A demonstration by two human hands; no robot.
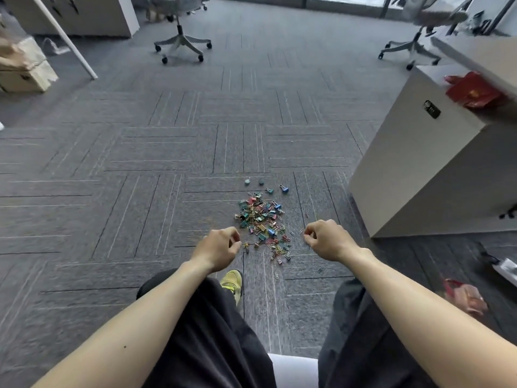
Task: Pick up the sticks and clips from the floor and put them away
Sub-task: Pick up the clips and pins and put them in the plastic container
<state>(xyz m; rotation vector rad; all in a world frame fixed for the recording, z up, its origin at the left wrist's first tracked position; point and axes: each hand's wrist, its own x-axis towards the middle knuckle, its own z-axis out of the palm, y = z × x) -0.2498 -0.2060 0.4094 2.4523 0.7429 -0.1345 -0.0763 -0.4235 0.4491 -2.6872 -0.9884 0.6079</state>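
A heap of small coloured binder clips and paper clips [261, 219] lies on the grey carpet in front of me. A few loose clips trail toward me, and a blue binder clip [284, 189] sits apart at the far side. Two small round teal pieces [254, 182] lie just beyond the heap. No sticks show. My left hand [221, 246] hovers at the heap's near left edge with its fingers curled in. My right hand [324, 239] hovers at the near right edge, curled the same way. Whether either hand pinches a clip cannot be made out.
A white cabinet [419, 163] stands close on the right with a red packet [472, 91] on top. A red wrapper [464, 296] lies on the floor at right. Office chairs [181, 37] stand farther back, and a cardboard box [25, 68] sits at left. My yellow shoe [232, 281] is near the heap.
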